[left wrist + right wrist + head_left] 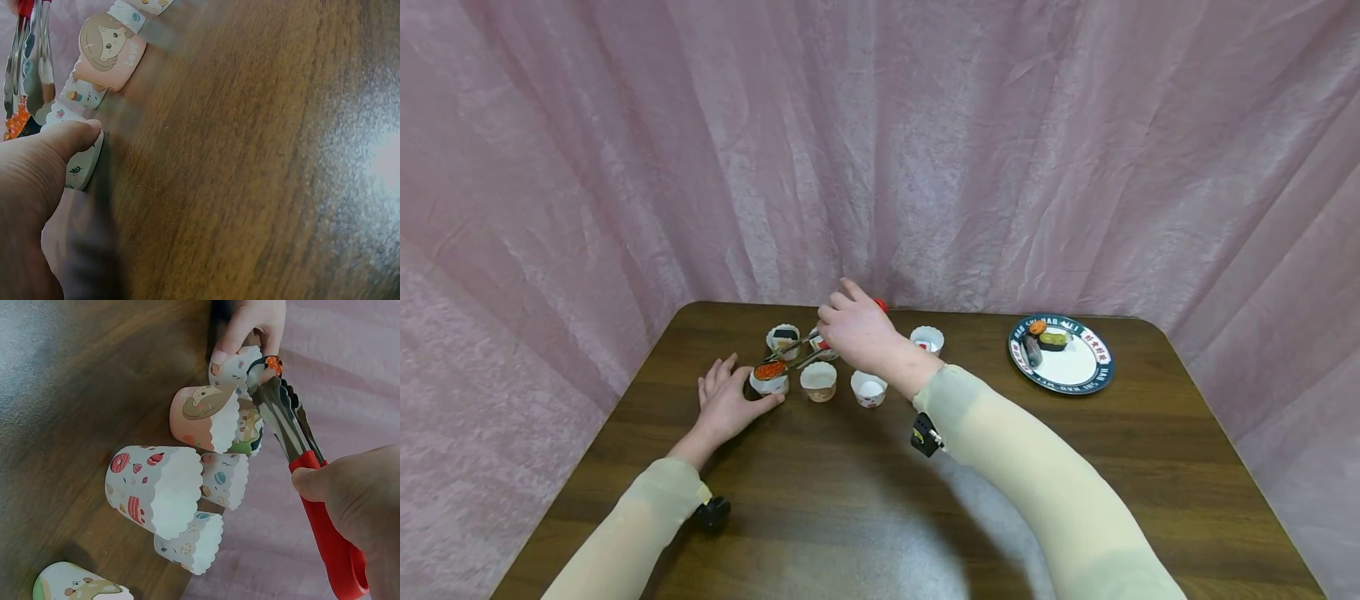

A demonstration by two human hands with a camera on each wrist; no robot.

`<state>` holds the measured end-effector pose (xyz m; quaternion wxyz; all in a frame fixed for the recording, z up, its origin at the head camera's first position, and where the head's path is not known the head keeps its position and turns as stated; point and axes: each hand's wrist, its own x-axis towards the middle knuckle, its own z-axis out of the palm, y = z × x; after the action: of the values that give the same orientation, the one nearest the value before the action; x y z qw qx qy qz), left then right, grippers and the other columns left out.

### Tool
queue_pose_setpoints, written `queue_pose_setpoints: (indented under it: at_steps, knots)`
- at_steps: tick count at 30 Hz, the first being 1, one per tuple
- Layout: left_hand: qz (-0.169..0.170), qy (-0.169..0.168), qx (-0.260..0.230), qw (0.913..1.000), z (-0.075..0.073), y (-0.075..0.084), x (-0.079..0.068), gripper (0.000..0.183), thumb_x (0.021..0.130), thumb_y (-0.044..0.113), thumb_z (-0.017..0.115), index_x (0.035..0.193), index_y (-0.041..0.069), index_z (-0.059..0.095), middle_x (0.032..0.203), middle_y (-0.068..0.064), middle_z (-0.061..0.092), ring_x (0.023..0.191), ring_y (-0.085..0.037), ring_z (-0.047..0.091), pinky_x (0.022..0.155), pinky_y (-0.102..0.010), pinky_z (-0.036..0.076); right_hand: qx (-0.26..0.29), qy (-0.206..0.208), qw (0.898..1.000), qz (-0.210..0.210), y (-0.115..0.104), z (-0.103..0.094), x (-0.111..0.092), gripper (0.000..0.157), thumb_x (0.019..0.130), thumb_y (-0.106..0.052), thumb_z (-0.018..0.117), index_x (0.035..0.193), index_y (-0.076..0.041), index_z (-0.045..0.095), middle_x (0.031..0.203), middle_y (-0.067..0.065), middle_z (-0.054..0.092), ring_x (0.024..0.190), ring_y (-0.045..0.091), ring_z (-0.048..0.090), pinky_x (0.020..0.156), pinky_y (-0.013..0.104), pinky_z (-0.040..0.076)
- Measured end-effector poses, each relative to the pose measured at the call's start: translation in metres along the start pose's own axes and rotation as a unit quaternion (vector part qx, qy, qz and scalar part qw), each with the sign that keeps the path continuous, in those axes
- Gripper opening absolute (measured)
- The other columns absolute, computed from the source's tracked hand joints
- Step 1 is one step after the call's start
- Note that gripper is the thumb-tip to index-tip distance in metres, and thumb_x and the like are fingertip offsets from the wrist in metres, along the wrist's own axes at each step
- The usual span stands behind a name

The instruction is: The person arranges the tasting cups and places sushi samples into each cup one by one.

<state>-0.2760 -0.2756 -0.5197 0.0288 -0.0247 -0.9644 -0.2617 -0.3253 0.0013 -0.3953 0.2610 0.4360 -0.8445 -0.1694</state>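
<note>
My left hand (727, 402) grips a white patterned paper baking cup (770, 386) at the left end of the front row, thumb on its near side. A toy-like sushi piece with orange roe (274, 365) sits at the mouth of that cup, between the tips of a pair of tongs (284, 419). My right hand (867, 335) holds the tongs by their red handle (328, 540), reaching over the cups from the right. Whether the roe sushi rests on the cup's bottom cannot be seen.
Beside the held cup stand a pink-brown cup (818, 383) and a white cup (869, 389). A back cup (784, 352) holds a dark and white piece; another white cup (927, 337) stands right. A blue-rimmed plate (1071, 379) bears several sushi pieces. A pink curtain (880, 150) hangs behind.
</note>
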Motion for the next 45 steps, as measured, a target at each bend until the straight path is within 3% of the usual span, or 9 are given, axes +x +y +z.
queue_pose_setpoints:
  at_steps: [18,28,36,45]
  knots:
    - [-0.001,0.000,0.002,1.0000,0.001,-0.001,0.002,0.071,0.084,0.053,0.080,0.127,0.001,0.060,0.161,-0.031,0.023,0.148,-0.054,0.007,0.113,-0.075,-0.003,-0.003,-0.028,1.000,0.006,0.000,-0.002,0.003,0.019,0.093,-0.017,0.068,0.105,-0.027,0.080,0.105,-0.007,0.068,0.108,0.021,0.058,0.116,0.051,0.030]
    - [-0.002,-0.004,0.001,1.0000,0.000,-0.002,0.001,0.071,0.084,0.053,0.080,0.127,0.001,0.059,0.161,-0.031,0.021,0.149,-0.054,0.006,0.112,-0.075,-0.004,0.016,-0.007,1.000,0.022,0.006,-0.001,-0.004,0.019,0.092,-0.013,0.071,0.107,-0.023,0.078,0.104,-0.004,0.067,0.107,0.023,0.059,0.118,0.050,0.029]
    - [0.002,-0.006,-0.001,1.0000,0.000,-0.002,0.001,0.073,0.083,0.054,0.081,0.128,0.001,0.059,0.161,-0.031,0.021,0.149,-0.054,0.007,0.112,-0.075,-0.004,0.021,0.002,0.999,0.036,0.018,-0.004,-0.019,0.023,0.085,-0.012,0.076,0.107,-0.019,0.077,0.103,-0.001,0.066,0.106,0.025,0.059,0.117,0.051,0.031]
    - [0.019,0.016,-0.017,0.9995,0.003,-0.004,0.000,0.071,0.082,0.054,0.080,0.123,0.000,0.061,0.158,-0.034,0.026,0.147,-0.056,0.009,0.111,-0.077,-0.003,0.028,-0.023,0.998,0.055,0.037,-0.008,-0.044,0.028,0.093,-0.007,0.071,0.119,-0.017,0.075,0.110,0.000,0.067,0.110,0.026,0.059,0.119,0.052,0.027]
